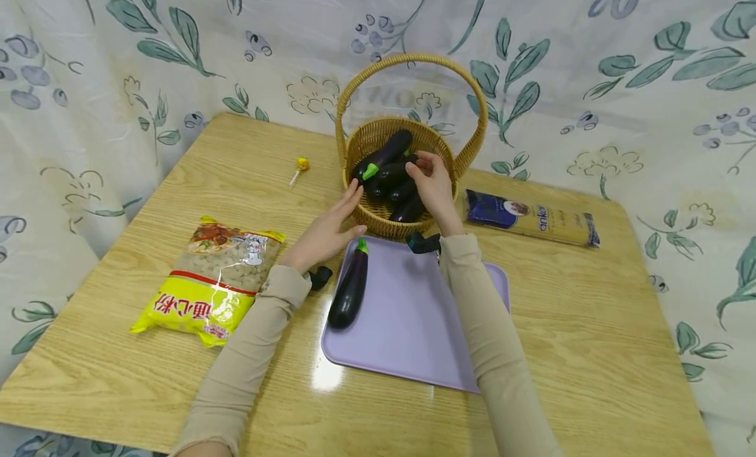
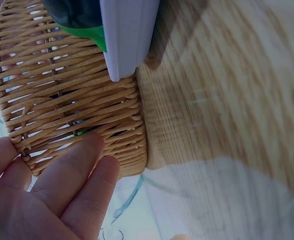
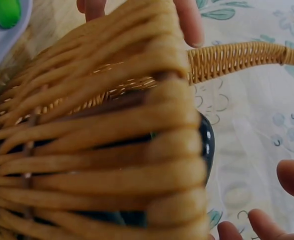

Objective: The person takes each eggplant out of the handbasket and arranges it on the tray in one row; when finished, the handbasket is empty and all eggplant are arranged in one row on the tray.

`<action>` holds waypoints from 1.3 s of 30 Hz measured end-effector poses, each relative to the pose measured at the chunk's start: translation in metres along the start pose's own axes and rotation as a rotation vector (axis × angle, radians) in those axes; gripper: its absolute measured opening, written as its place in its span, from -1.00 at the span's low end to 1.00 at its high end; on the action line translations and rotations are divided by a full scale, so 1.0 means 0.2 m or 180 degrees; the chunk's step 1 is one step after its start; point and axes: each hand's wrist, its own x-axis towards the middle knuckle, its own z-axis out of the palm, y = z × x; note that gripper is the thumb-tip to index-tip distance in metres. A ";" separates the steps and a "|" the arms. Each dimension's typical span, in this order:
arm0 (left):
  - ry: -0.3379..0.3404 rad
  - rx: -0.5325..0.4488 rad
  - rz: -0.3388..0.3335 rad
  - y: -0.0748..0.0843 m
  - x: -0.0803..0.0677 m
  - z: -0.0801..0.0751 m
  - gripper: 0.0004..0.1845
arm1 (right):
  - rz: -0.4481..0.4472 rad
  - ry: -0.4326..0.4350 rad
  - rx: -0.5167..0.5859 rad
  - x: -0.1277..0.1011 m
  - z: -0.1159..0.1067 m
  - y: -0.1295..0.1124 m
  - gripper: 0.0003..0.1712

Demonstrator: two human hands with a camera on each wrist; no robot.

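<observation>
Your left hand (image 1: 325, 234) braces the basket (image 1: 384, 224) wall with straight fingers, steadying it at upper centre, while your right hand (image 1: 431, 181) curls round an eggplant (image 1: 392, 174) inside.

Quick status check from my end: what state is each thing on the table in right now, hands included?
basket: upright, holds several eggplants
eggplant on tray: lying flat near the left edge
tray: flat on the table, one eggplant on it
left hand: open, straight fingers against the basket's side
right hand: inside the basket, on the eggplants; grip unclear
macaroni bag: sealed, lying flat
spaghetti pack: lying flat
lollipop: lying on the table
</observation>
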 end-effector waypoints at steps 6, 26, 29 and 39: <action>0.0020 -0.0062 -0.0006 0.01 0.00 -0.01 -0.20 | 0.0123 -0.0017 -0.0002 0.05 0.02 -0.02 -0.45; 0.0008 -0.0062 -0.0021 0.00 -0.01 0.00 -0.21 | 0.0535 -0.0209 -0.0128 0.14 0.00 -0.08 -0.37; 0.0017 -0.0064 -0.0001 -0.01 -0.02 -0.01 -0.21 | 0.0654 -0.0192 -0.0222 0.15 0.02 -0.08 -0.37; -0.0028 -0.0133 -0.0006 0.01 -0.02 0.00 -0.21 | 0.0895 -0.0113 -0.0198 0.20 0.07 -0.07 -0.37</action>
